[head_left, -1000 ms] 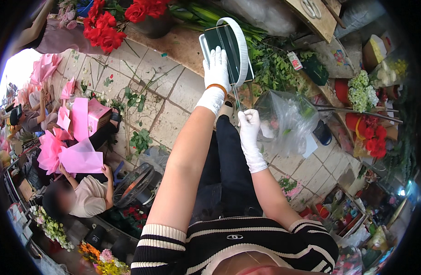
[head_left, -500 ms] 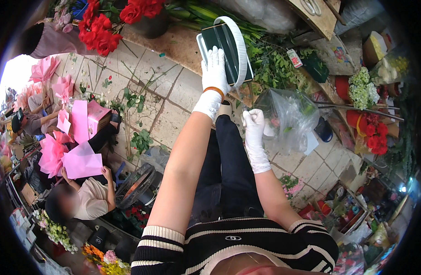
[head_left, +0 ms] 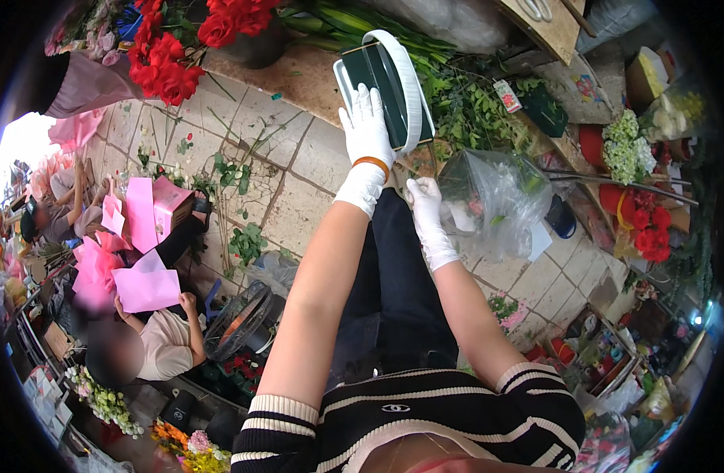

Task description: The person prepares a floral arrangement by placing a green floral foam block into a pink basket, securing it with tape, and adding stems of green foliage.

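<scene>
My left hand [head_left: 367,126], in a white glove with an orange-brown band at the wrist, lies with fingers stretched over a dark green block [head_left: 370,69]. That block sits inside a white-rimmed basket with a white wrapped arched handle [head_left: 411,91]. To the right and nearer me, my right hand [head_left: 426,203], also gloved in white, is closed with fingertips pressed together. What it grips, if anything, cannot be made out. It is apart from the basket, beside a clear plastic bag [head_left: 496,201].
The basket rests on a low wooden bench [head_left: 310,91] strewn with long green leaves. Red roses [head_left: 169,67] stand far left. Cut leaves [head_left: 247,243] litter the tiled floor. At left, a person holds a pink sheet [head_left: 147,282] near a fan [head_left: 237,322]. A blue slipper [head_left: 561,217] lies right.
My right hand has shifted slightly left and away from me, staying closed. My left hand remains on the green block. The person at left has moved the pink sheet a little.
</scene>
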A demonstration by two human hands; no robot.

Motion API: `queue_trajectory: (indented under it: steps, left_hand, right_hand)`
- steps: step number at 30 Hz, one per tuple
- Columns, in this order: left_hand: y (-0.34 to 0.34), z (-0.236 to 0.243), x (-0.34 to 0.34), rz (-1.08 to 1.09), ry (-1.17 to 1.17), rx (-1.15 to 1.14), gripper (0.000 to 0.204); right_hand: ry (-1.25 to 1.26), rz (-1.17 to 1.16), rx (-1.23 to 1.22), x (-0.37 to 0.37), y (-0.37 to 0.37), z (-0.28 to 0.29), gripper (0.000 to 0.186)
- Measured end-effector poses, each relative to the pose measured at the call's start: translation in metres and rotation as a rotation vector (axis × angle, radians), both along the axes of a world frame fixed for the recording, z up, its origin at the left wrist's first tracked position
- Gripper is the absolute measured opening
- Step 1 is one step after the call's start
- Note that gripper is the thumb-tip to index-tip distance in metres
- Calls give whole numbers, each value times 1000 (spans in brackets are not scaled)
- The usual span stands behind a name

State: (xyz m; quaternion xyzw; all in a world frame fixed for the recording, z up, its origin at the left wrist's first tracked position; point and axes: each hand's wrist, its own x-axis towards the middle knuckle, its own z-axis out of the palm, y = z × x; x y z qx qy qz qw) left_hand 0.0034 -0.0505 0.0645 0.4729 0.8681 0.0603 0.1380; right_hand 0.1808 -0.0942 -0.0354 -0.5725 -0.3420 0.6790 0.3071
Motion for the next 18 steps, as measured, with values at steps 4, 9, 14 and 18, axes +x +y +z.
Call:
queue_trajectory:
  steps: [4,9,14,18]
  left_hand:
    - [-5,-4,-1,26,23,34,109]
    - [-8,4,-1,4,-67,30,106]
    - [1,31,-27,-174,-16,-230,83]
    - [23,46,-58,-364,121,-384,66]
  right_hand:
    - [-7,49,-60,-16,17,-4,15]
    - [1,135,-114,-21,40,-20,9]
    - [-93,265,47,-28,68,-24,10]
    - [-117,440,-6,-34,91,-5,18]
